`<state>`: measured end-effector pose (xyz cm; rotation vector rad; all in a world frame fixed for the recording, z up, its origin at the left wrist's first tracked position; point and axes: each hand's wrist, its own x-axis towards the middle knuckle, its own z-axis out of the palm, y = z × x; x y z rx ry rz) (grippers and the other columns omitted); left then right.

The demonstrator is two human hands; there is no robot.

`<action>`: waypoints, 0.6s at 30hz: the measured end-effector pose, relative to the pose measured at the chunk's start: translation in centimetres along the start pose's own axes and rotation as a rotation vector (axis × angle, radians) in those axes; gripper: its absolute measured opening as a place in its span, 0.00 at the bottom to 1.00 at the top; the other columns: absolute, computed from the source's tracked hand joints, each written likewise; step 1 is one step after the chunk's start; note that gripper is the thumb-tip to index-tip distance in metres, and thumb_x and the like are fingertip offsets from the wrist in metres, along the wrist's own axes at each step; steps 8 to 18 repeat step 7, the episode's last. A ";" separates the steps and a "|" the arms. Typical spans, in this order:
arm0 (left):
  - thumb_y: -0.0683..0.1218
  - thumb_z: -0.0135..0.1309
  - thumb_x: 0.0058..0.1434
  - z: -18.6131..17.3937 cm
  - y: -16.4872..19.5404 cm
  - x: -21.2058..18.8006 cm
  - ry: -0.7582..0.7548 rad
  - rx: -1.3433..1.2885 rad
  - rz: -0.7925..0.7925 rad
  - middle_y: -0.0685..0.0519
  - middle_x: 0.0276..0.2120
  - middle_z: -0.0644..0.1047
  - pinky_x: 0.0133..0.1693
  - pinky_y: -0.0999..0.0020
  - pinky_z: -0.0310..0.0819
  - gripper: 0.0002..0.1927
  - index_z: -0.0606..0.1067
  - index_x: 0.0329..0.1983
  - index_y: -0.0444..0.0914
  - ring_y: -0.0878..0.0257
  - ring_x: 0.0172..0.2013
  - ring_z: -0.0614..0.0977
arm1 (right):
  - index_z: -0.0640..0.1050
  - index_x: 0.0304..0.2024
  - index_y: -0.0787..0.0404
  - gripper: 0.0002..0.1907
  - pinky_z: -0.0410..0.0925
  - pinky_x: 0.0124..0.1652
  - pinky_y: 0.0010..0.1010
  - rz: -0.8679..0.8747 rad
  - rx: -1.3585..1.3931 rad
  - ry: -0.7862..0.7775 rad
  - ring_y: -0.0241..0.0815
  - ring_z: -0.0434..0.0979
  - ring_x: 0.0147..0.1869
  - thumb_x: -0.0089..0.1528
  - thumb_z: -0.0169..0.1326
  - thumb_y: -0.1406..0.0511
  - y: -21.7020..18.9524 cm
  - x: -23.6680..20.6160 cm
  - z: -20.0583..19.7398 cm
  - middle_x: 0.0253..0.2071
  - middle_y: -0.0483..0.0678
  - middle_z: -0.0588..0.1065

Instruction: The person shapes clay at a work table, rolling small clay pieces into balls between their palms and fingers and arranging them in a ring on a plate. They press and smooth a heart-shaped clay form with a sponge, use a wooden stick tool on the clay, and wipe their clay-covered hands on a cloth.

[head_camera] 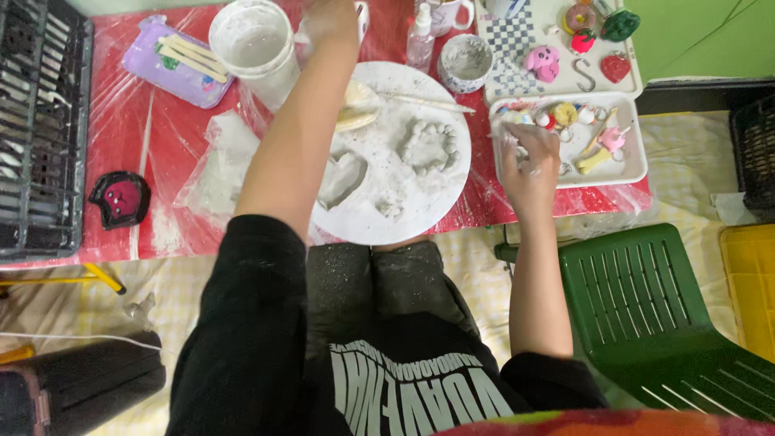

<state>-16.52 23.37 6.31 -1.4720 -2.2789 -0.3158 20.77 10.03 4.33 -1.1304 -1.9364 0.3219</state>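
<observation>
My left hand [331,20] reaches over the red table to its far edge, beside a white mug [361,14]; its fingers are cut off by the frame. My right hand [526,155], dusted with white plaster, rests with fingers apart in a white tray [634,165] of small painted figures [565,113]. Between my arms lies a round white plate [436,190] holding wet plaster shapes: a heart form [343,178] and a flower form [428,145]. A thin stick [428,101] lies on the plate.
A white bucket [254,44], a purple tray with wooden sticks [173,60], a spray bottle [420,36] and a bowl of grey plaster [466,60] stand behind the plate. A second tray of painted pieces [557,81] is far right. Black crate [36,129] left, green chair [646,315] right.
</observation>
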 end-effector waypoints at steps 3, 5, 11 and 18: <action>0.49 0.50 0.51 0.9 -0.5 1.5 0.045 0.202 -0.216 0.52 0.30 0.84 0.27 0.40 0.80 0.11 0.83 0.30 0.49 0.51 0.31 0.87 | 0.77 0.56 0.61 0.15 0.69 0.53 0.40 0.213 0.188 -0.044 0.48 0.77 0.53 0.67 0.52 0.66 -0.2 -0.1 -0.6 0.51 0.53 0.79; 0.46 0.49 0.66 1.0 -0.8 1.8 -0.132 0.048 -0.176 0.47 0.39 0.84 0.38 0.41 0.80 0.11 0.83 0.41 0.44 0.46 0.40 0.87 | 0.75 0.62 0.60 0.17 0.68 0.55 0.38 0.312 0.342 -0.054 0.43 0.77 0.55 0.71 0.46 0.64 -0.1 -0.5 -1.1 0.54 0.51 0.78; 0.44 0.48 0.74 0.9 -0.7 1.9 -0.222 -0.032 -0.153 0.44 0.44 0.85 0.44 0.41 0.80 0.12 0.83 0.46 0.42 0.43 0.45 0.87 | 0.72 0.67 0.60 0.20 0.65 0.65 0.38 0.217 0.427 -0.009 0.43 0.74 0.63 0.77 0.37 0.64 0.1 -0.8 -1.5 0.60 0.52 0.75; 0.44 0.48 0.74 0.9 -0.7 1.9 -0.222 -0.032 -0.153 0.44 0.44 0.85 0.44 0.41 0.80 0.12 0.83 0.46 0.42 0.43 0.45 0.87 | 0.72 0.67 0.60 0.20 0.65 0.65 0.38 0.217 0.427 -0.009 0.43 0.74 0.63 0.77 0.37 0.64 0.1 -0.8 -1.5 0.60 0.52 0.75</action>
